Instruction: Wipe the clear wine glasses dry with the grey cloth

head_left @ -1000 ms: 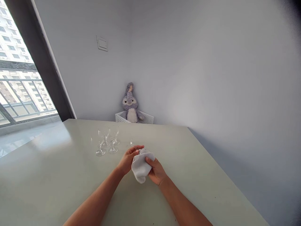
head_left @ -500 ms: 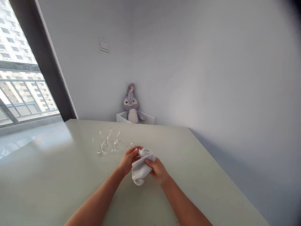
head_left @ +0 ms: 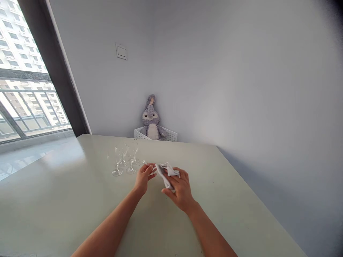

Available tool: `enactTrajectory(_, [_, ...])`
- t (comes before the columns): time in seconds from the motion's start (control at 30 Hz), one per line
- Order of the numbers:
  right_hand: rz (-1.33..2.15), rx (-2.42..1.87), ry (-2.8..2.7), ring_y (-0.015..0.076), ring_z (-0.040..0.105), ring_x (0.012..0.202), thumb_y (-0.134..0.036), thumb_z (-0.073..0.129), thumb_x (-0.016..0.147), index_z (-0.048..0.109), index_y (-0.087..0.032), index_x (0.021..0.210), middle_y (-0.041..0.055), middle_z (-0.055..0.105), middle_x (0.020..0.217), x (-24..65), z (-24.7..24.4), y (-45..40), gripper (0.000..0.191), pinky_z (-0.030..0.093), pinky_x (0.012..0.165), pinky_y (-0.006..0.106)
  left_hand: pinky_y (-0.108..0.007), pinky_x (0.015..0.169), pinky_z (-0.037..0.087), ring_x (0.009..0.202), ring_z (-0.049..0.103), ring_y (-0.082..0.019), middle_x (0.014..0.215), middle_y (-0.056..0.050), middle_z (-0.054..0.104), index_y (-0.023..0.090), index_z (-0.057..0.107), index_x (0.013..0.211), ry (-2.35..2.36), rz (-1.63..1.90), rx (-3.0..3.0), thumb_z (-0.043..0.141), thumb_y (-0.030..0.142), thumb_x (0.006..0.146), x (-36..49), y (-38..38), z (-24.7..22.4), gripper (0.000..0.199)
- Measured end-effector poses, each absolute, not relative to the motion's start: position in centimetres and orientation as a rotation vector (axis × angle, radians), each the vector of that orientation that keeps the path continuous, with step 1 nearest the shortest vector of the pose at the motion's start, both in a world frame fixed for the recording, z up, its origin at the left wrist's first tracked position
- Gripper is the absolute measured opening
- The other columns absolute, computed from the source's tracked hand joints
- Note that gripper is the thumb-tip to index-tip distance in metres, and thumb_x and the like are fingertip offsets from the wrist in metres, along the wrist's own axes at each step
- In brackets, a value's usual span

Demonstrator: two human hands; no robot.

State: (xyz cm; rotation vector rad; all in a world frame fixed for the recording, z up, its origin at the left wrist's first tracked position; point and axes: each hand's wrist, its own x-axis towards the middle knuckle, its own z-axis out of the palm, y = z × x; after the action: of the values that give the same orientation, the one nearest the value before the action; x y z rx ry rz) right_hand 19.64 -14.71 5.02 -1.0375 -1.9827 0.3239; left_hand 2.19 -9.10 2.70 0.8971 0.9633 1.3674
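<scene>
My left hand (head_left: 144,178) is closed around the stem of a clear stemmed glass (head_left: 145,162), whose foot shows just past the fingertips. The glass seems tilted sideways, its bowl largely hidden by a white cloth (head_left: 168,169). My right hand (head_left: 180,187) grips this cloth, fingers pushed into its folds and thumb held apart below. Left of my hands, several clear stemmed glasses (head_left: 131,169) stand upright in a close group on the pale table (head_left: 88,200).
At the table's far edge, a white perforated basket (head_left: 171,135) holds a grey plush toy (head_left: 150,117). Plain walls meet behind it, with a light switch (head_left: 122,52) on the left one. A window (head_left: 29,78) with a railing is at far left.
My right hand has turned over the cloth, so its back now faces up. The cloth is bunched higher and no longer hangs down. The left hand has shifted slightly left with the glass.
</scene>
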Motion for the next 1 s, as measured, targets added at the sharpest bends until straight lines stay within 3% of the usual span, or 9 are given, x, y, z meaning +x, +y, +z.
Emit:
enactTrajectory(0.07, [0.274,-1.032,-2.088,0.0305,0.028,0.122,-0.037,0.056,0.076,0.044,-0.027,0.126,0.0063,0.055,0.118,18.8,4.7,-14.7,0.052,0.015,0.1,0.048,-0.03,0.069,0.048,0.08,0.059,-0.018,0.085,-0.005,0.063,0.016,0.061,0.084,0.94,1.318,0.997,0.06,0.039,0.069,3.3,-10.1,3.0,0.027])
enactTrajectory(0.2, [0.394,-1.127,-1.882,0.0281,0.036,0.119,-0.036,0.051,0.08,0.044,-0.024,0.126,0.008,0.045,0.129,18.7,3.9,-13.6,0.048,0.024,0.098,0.045,-0.03,0.071,0.048,0.077,0.058,-0.016,0.079,-0.003,0.062,0.016,0.061,0.083,0.853,1.26,1.117,0.06,0.032,0.07,4.8,-11.4,3.5,0.02])
enactTrajectory(0.37, [1.174,-1.062,-1.279,0.024,0.057,0.089,-0.044,0.061,0.07,0.058,-0.022,0.107,0.0061,0.063,0.095,20.1,4.4,-12.7,0.043,0.044,0.075,0.035,-0.036,0.079,0.046,0.092,0.057,-0.021,0.099,-0.008,0.061,0.016,0.06,0.082,0.706,1.334,1.036,0.059,0.029,0.072,5.0,-11.8,4.1,0.017])
enactTrajectory(0.53, [1.644,-0.738,-0.839,0.0186,0.06,0.068,-0.05,0.057,0.072,0.055,-0.019,0.1,0.0043,0.063,0.079,19.0,4.1,-13.1,0.041,0.045,0.054,0.028,-0.033,0.075,0.045,0.088,0.058,-0.019,0.104,-0.007,0.061,0.017,0.058,0.082,0.62,1.361,1.089,0.056,0.03,0.075,5.1,-11.9,4.6,0.015])
enactTrajectory(0.63, [1.546,-0.825,-0.784,0.0171,0.058,0.065,-0.047,0.058,0.071,0.054,-0.019,0.096,0.0032,0.061,0.077,18.7,3.9,-13.2,0.038,0.045,0.052,0.027,-0.033,0.079,0.043,0.089,0.056,-0.018,0.097,-0.006,0.062,0.018,0.057,0.083,0.779,1.337,1.204,0.053,0.035,0.077,4.9,-11.5,4.0,0.019])
enactTrajectory(0.77, [1.037,-1.083,-0.936,0.0161,0.054,0.071,-0.04,0.062,0.068,0.053,-0.021,0.103,0.002,0.058,0.083,19.8,4.6,-13.2,0.04,0.046,0.059,0.028,-0.035,0.074,0.043,0.076,0.056,-0.019,0.071,-0.003,0.059,0.018,0.055,0.07,1.374,1.399,1.553,0.05,0.04,0.077,4.1,-10.9,3.0,0.024])
enactTrajectory(0.87, [0.712,-1.173,-1.13,0.0176,0.051,0.079,-0.037,0.062,0.067,0.053,-0.021,0.105,0.0038,0.055,0.091,20.9,5.4,-13.3,0.041,0.045,0.066,0.031,-0.04,0.087,0.036,0.093,0.053,-0.024,0.09,-0.007,0.06,0.021,0.058,0.083,1.515,1.499,2.073,0.051,0.033,0.078,3.3,-10.6,3.3,0.015])
enactTrajectory(0.93, [0.649,-1.149,-1.293,0.018,0.051,0.08,-0.034,0.062,0.067,0.054,-0.02,0.102,0.0042,0.054,0.093,21.3,5.8,-13.3,0.039,0.045,0.069,0.032,-0.043,0.097,0.025,0.108,0.046,-0.025,0.103,-0.008,0.059,0.024,0.057,0.098,1.43,1.421,2.4,0.051,0.027,0.078,3.1,-10.4,3.8,0.021])
enactTrajectory(1.0, [0.675,-1.096,-1.42,0.0169,0.051,0.079,-0.033,0.062,0.066,0.056,-0.02,0.1,0.0034,0.054,0.093,21.4,5.9,-13.3,0.036,0.044,0.069,0.029,-0.046,0.101,0.015,0.109,0.046,-0.025,0.097,-0.007,0.062,0.026,0.056,0.103,1.347,1.241,2.606,0.05,0.025,0.08,3.1,-10.2,4.1,0.024])
